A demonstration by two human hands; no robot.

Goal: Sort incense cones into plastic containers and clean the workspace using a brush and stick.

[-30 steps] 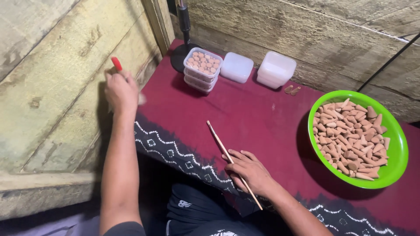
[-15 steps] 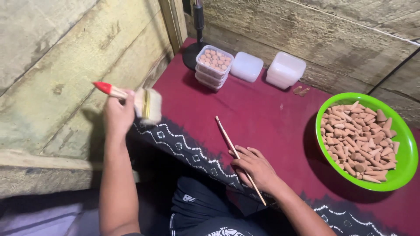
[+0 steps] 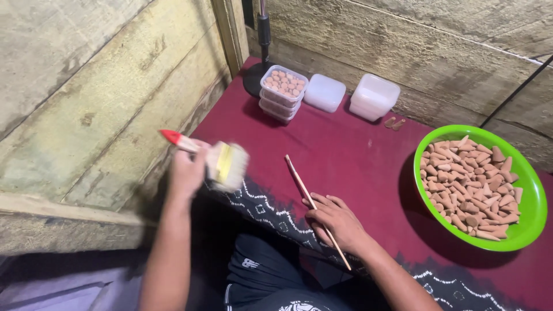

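My left hand grips a paintbrush with a red-tipped handle and pale bristles, held level over the left edge of the maroon table cloth. The brush is blurred from motion. My right hand rests flat on the cloth on top of a thin wooden stick that lies diagonally under the fingers. A bright green bowl full of small tan cones sits at the right.
At the back stand a stack of clear tubs holding round tan pieces, two white lidded tubs, and a black stand base. Two loose cones lie near them. Rough wooden walls close in at the left and back.
My left hand has brought the paintbrush down from near the wall and swung it rightward toward the table edge. My right hand has stayed on the stick.
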